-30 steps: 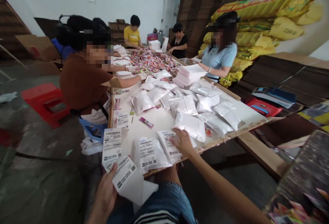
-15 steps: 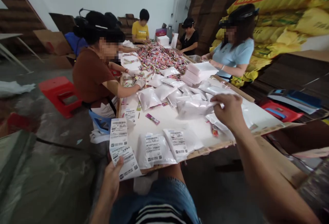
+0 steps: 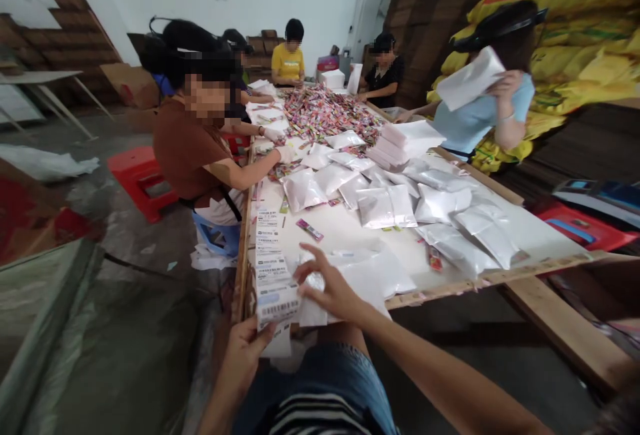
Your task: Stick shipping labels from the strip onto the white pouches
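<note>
A strip of printed shipping labels (image 3: 271, 268) runs along the left edge of the table and over its front corner. My left hand (image 3: 247, 348) pinches the near end of the strip between thumb and fingers. My right hand (image 3: 330, 282) is just right of the strip, thumb and fingers apart, fingertips close to the label edge; whether they touch it I cannot tell. White mailer bags (image 3: 357, 272) lie flat under and behind my right hand, partly hidden by it. Farther in, a filled silvery-white packet (image 3: 386, 207) lies on the table before other filled packets (image 3: 443, 202).
A heap of small colourful sachets (image 3: 330, 112) covers the far table (image 3: 545, 238). A stack of white bags (image 3: 400, 142) stands right of centre. Several co-workers sit around; one at right holds up a white bag (image 3: 473, 78). A red stool (image 3: 143, 182) stands at left.
My right hand has let go of the white packet and come left to the label strip. My left hand has moved slightly right. The co-worker at right has raised a white bag.
</note>
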The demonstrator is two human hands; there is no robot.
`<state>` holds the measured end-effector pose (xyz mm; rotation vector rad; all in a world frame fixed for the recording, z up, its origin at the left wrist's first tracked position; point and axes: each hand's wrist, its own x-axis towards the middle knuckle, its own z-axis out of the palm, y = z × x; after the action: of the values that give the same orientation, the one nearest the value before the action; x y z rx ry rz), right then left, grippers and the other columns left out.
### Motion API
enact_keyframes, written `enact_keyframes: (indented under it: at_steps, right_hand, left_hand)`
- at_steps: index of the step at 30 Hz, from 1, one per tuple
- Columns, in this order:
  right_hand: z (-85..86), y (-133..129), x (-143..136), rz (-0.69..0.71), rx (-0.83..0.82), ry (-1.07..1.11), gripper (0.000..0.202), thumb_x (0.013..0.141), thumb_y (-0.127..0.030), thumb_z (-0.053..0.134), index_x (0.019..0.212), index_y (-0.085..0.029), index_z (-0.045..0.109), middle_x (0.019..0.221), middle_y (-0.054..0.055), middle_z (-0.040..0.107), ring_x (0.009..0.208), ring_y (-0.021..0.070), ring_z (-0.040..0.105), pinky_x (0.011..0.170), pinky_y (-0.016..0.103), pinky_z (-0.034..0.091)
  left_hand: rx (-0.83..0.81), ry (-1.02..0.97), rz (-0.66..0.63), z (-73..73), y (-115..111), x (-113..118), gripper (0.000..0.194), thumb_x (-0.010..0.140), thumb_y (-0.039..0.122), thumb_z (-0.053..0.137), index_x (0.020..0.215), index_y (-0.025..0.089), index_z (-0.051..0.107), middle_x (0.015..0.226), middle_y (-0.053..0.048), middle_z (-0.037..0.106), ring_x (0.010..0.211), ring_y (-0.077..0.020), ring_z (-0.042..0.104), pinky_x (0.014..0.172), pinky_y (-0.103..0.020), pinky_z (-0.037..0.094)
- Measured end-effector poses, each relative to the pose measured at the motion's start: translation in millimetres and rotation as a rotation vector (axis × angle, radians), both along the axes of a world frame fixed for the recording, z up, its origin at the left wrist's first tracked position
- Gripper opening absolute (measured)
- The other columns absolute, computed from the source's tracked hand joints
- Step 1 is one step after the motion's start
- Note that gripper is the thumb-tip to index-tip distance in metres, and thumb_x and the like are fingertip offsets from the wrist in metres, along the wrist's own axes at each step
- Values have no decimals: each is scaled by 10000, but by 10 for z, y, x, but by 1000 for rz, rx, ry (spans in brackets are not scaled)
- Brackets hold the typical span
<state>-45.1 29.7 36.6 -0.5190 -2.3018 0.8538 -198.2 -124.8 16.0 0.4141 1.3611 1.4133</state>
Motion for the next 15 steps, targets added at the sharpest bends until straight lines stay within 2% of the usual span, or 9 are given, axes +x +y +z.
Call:
enact_keyframes:
  at_steps: [2, 3, 5, 6, 8, 10, 12, 14, 15]
  right_hand:
    - [127, -265, 98, 52, -44, 37, 214, 880, -253, 560, 1092, -219, 571, 937, 25, 656, 895, 151, 585, 835, 315, 465]
    - [144, -381, 129, 22, -29, 61, 132, 894, -218, 528, 1006, -217, 598, 909, 25, 656, 883, 149, 579, 809, 302, 470]
    - [109, -559, 162, -47, 28, 105, 163, 908, -151, 464, 933, -212, 613, 885, 30, 655, 872, 147, 571, 785, 292, 478]
    - [78, -620, 169, -38, 58, 110, 189, 906, -128, 452, 947, -214, 614, 901, 32, 658, 887, 147, 571, 803, 294, 482]
    - [31, -700, 172, 57, 118, 96, 241, 902, -101, 439, 1003, -230, 615, 954, 25, 662, 937, 140, 574, 871, 297, 475]
    - [28, -742, 168, 51, 122, 76, 261, 895, -124, 476, 1100, -237, 592, 1045, 37, 646, 1003, 143, 569, 918, 300, 463]
    - [58, -758, 165, -67, 34, 23, 378, 852, -180, 579, 1223, -228, 525, 1163, 67, 595, 1062, 162, 551, 909, 299, 470]
    - [88, -753, 167, -128, -51, -63, 408, 806, -203, 647, 1198, -219, 538, 1141, 67, 599, 1039, 177, 556, 874, 302, 478]
    - [96, -746, 170, -107, -70, -101, 320, 797, -206, 658, 1108, -217, 581, 1059, 50, 625, 985, 177, 570, 852, 303, 478]
  left_hand:
    - [-23, -5, -29, -3, 28, 55, 358, 528, 287, 847, 831, 130, 738, 860, -91, 745, 951, -293, 654, 958, -392, 459]
    - [-22, -78, -31, 23, 53, 77, 389, 534, 319, 842, 862, 136, 738, 888, -91, 743, 971, -294, 648, 956, -383, 461]
    - [-20, -331, -43, 110, 117, 110, 474, 636, 436, 759, 997, 134, 710, 957, -110, 733, 1003, -302, 639, 922, -394, 485]
    - [-37, -454, -53, 161, 152, 121, 495, 716, 455, 683, 1078, 117, 675, 984, -127, 725, 1005, -302, 641, 897, -402, 501]
    - [-98, -584, -67, 251, 217, 139, 489, 835, 373, 555, 1209, 59, 580, 1007, -167, 712, 982, -294, 654, 847, -404, 525]
    - [-146, -584, -31, 309, 261, 153, 469, 877, 251, 489, 1289, 29, 489, 1010, -177, 709, 952, -277, 667, 808, -386, 539]
    - [-134, -556, 29, 334, 276, 158, 476, 895, 224, 453, 1337, 48, 432, 1026, -166, 707, 939, -269, 674, 791, -386, 543]
    - [-95, -557, 51, 337, 268, 155, 472, 901, 229, 447, 1345, 73, 427, 1040, -152, 707, 941, -267, 674, 804, -393, 539]
    - [-77, -571, 46, 335, 260, 152, 468, 900, 232, 448, 1339, 71, 435, 1043, -152, 706, 949, -267, 672, 816, -394, 536]
